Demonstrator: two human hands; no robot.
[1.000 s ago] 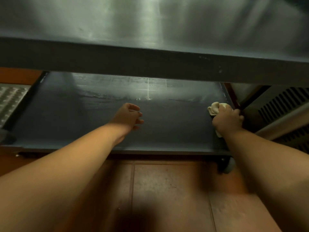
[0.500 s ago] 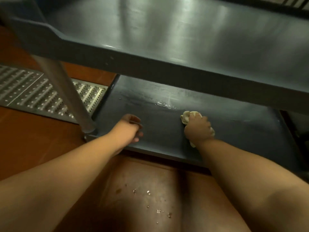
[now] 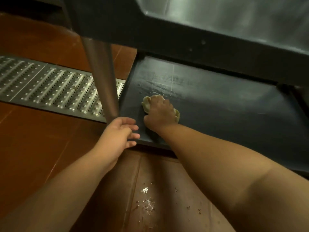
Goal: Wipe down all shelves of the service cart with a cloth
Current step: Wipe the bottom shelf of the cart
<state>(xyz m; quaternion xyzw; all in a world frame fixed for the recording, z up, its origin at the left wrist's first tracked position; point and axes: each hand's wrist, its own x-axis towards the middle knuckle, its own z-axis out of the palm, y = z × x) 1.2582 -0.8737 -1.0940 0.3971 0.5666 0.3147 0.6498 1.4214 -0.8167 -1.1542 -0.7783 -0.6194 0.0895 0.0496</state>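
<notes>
The cart's dark bottom shelf [image 3: 225,104] lies low in front of me, with wet streaks near its back left. My right hand [image 3: 160,113] grips a bunched pale yellow cloth [image 3: 146,102] and presses it on the shelf's left part. My left hand [image 3: 120,133] rests at the shelf's front left corner, fingers curled over the edge beside the foot of the metal post [image 3: 103,77]. The shelf above [image 3: 217,22] overhangs the back of the bottom one.
A perforated metal drain grate [image 3: 46,86] runs across the brown tiled floor [image 3: 33,148] left of the cart. Water drops and small crumbs [image 3: 148,205] lie on the floor between my forearms. The cart's right side frame [image 3: 299,101] bounds the shelf.
My right hand has swept the cloth leftward across the bottom shelf, from its right end to its left part. My left hand moved from the shelf surface to its front left corner.
</notes>
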